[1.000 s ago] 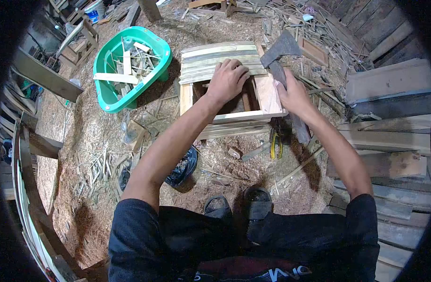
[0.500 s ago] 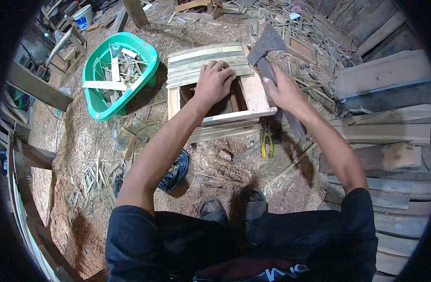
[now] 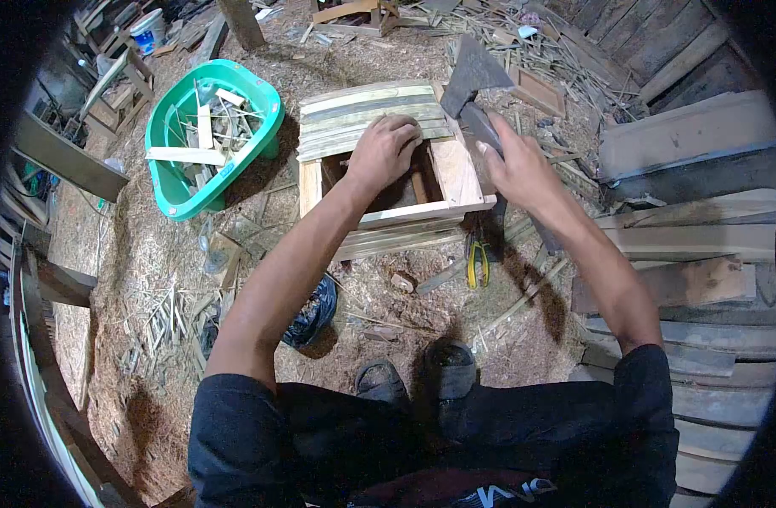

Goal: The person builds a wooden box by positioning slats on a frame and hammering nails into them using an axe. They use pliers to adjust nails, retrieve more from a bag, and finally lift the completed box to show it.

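A wooden box [image 3: 460, 169] with a curved top of pale and grey slats [image 3: 354, 110] stands on the ground, its near part uncovered. On the lower edge of the slats rests my left hand [image 3: 385, 152], its fingers curled there; whether they pinch a slat is hidden. My right hand [image 3: 515, 165] is wrapped round the dark handle of a hatchet [image 3: 475, 76]. The hatchet's broad head is over the box's right back corner, blade side up and away from me. Yellow-handled pliers [image 3: 478, 264] lie on the ground by the near right corner.
A green tub [image 3: 269, 127] with wood scraps is at the left. Stacked boards [image 3: 701, 241] line the right side. A black plastic bag [image 3: 313, 313] lies near my left forearm. Wood strips and shavings cover the ground, with a wooden post [image 3: 242, 24] at the back.
The hatchet head has shifted slightly left and down, closer to the box's corner, along with my right hand. My left hand stays at the slats with only a slight shift.
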Motion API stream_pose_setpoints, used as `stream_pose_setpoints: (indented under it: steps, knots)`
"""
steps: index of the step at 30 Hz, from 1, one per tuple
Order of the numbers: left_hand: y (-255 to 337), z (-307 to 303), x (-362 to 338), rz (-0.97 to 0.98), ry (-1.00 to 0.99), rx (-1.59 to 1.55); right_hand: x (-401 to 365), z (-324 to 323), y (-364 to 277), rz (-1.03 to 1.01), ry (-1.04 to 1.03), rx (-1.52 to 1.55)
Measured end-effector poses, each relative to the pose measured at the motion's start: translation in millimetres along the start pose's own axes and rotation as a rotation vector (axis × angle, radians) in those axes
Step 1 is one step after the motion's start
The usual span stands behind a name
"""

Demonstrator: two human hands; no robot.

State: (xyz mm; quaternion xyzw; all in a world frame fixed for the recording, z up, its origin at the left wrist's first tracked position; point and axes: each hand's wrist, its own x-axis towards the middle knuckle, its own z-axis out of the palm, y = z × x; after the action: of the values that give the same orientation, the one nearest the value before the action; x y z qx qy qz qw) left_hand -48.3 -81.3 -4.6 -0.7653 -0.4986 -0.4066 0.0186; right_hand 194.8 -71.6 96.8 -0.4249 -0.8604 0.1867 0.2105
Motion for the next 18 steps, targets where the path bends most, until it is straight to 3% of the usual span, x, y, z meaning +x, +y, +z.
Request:
stream_pose_setpoints:
  steps: [3, 9, 18]
  knots:
    - [1, 0, -1, -0.026, 0.005, 0.013, 5, -10, -16, -0.062, 0.065, -0.008]
    - [2, 0, 0, -0.045, -0.024, 0.036, -4, 1, -10, 0.095, -0.173, -0.169]
    - [2, 1, -1, 0.011, 0.054, 0.099, 2, -5, -4, 0.09, -0.088, -0.094]
